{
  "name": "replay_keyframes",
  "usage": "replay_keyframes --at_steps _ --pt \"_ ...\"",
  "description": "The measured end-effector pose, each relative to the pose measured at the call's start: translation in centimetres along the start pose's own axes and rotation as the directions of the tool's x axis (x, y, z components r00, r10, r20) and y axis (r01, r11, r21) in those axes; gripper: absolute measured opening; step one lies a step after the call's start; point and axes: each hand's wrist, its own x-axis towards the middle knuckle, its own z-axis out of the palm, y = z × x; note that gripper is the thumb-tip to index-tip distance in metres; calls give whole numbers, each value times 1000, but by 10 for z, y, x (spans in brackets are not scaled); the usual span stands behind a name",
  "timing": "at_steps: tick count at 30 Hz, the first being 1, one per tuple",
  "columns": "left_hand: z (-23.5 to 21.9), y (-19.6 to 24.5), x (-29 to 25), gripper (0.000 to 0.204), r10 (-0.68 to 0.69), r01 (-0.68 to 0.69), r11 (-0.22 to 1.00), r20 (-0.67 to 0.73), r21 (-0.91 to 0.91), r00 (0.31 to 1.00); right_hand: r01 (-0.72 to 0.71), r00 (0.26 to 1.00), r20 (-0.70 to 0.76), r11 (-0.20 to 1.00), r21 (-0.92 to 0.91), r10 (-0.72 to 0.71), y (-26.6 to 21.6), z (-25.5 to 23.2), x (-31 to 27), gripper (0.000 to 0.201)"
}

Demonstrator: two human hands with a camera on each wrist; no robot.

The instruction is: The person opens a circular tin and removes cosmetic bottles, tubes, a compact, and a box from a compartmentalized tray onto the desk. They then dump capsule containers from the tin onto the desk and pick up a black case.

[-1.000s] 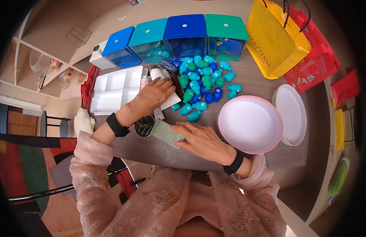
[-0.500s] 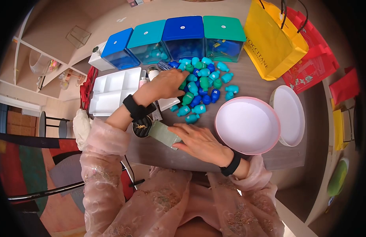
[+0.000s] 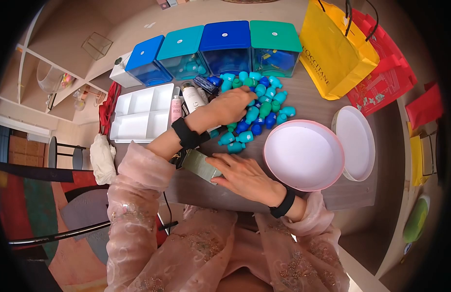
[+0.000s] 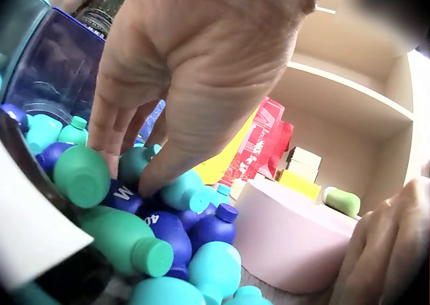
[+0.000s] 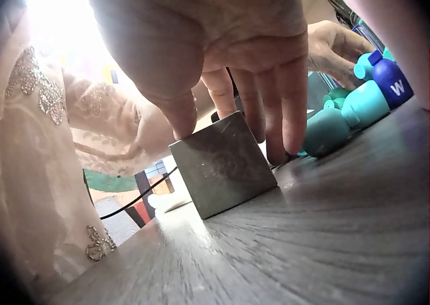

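Observation:
My left hand (image 3: 231, 107) reaches down into a pile of small teal, green and blue bottles (image 3: 269, 104). In the left wrist view its fingers and thumb point down, spread apart, touching the bottles, with a dark teal bottle (image 4: 136, 162) between them. My right hand (image 3: 247, 177) holds a grey-green rectangular box (image 3: 200, 165) on the table near the front edge. In the right wrist view the thumb lies on one side of the box (image 5: 225, 164) and the fingers on the other. Beneath my left forearm, a black round item is mostly hidden.
A white divided tray (image 3: 146, 113), a pink bottle (image 3: 176, 108) and a white tube (image 3: 192, 97) are left of the pile. Lidded bins (image 3: 225, 46) line the back. On the right stand a round pink box (image 3: 303, 155), its leaning lid (image 3: 354, 143) and a yellow bag (image 3: 335, 53).
My left hand has moved right from over the white tube into the bottles, and some bottles have shifted right. My right hand stays at the box with hardly any motion.

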Motion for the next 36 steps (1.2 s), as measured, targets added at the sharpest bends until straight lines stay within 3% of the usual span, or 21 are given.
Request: replay_keyframes --at_steps 9,12,16,20,22,28,36 --pt "9 4 4 41 93 -96 994 -69 -43 993 -22 1000 18 1000 -12 22 -2 0 -2 48" --pt "-2 -4 1 39 69 -72 997 -90 -39 994 -22 999 27 1000 8 22 -2 -1 -1 47" --pt "-13 -21 0 42 -97 106 993 -152 52 984 -35 999 15 999 31 35 -3 0 -2 46" --pt "-6 -34 1 39 -134 189 966 -280 177 951 -30 1000 -4 999 25 31 -3 1 -2 46" --pt "-8 -37 3 44 -128 141 988 -166 70 978 -30 1000 0 999 20 30 -4 0 -1 46" --pt "-7 -33 8 48 -76 75 997 -124 -13 989 -53 996 73 998 31 50 -5 -4 -1 45" --pt "-18 -41 28 34 74 -88 994 -209 -58 975 -59 998 21 998 8 59 -3 -1 -2 47"
